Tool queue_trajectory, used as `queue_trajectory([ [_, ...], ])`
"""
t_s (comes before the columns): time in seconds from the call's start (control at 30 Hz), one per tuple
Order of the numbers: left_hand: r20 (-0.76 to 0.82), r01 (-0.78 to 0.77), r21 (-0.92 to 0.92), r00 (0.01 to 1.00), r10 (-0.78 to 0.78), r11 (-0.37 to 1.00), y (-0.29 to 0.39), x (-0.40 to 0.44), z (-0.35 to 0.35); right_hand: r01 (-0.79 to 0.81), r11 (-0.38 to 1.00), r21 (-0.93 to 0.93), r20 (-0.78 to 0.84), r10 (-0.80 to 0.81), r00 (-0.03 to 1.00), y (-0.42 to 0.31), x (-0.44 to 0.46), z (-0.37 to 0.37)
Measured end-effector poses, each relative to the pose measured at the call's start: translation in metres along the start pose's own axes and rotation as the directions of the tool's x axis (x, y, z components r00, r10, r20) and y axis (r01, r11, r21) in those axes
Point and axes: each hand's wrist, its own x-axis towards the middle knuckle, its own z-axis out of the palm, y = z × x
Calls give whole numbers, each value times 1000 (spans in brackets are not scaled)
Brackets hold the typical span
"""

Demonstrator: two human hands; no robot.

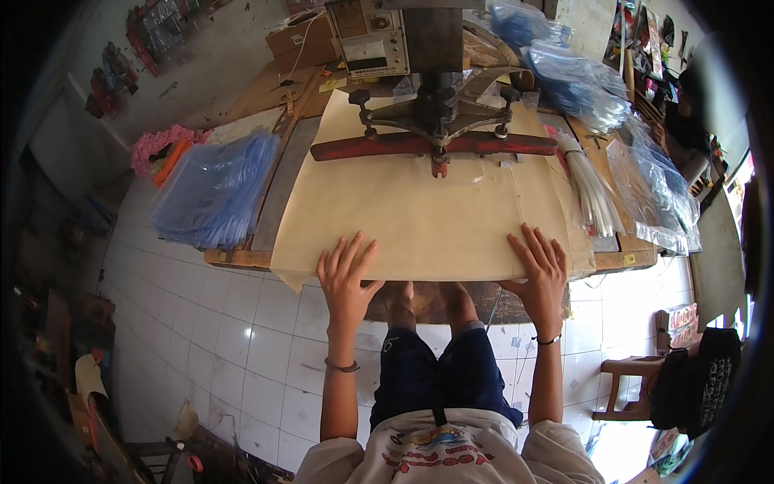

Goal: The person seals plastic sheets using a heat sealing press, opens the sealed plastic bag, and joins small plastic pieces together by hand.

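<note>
A large sheet of tan paper (403,214) covers the middle of the worktable, its front edge lying along the table's near side. My left hand (345,270) rests on the sheet's front edge at left, fingers spread and thumb toward the middle. On the right part of the same edge lies my right hand (538,262), also with fingers stretched out. Neither hand holds anything. Beyond the hands, a press-like machine with a long red bar (355,148) stands over the sheet. Small scraps lie on the paper near the bar's right half.
A stack of bluish clear plastic sheets (216,189) sits at the table's left. At right lie a bundle of whitish strips (592,184) and clear plastic bags (580,85). A control box (369,44) stands behind. A person (689,129) is at far right, above a brown chair (627,385).
</note>
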Motion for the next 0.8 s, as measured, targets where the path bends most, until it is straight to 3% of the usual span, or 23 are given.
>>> queue_trajectory([
  [0.8,-8,8,-3,1000,-8,1000,-1,-1,2,-5,1000,3,-4,5,1000,0,0,0],
])
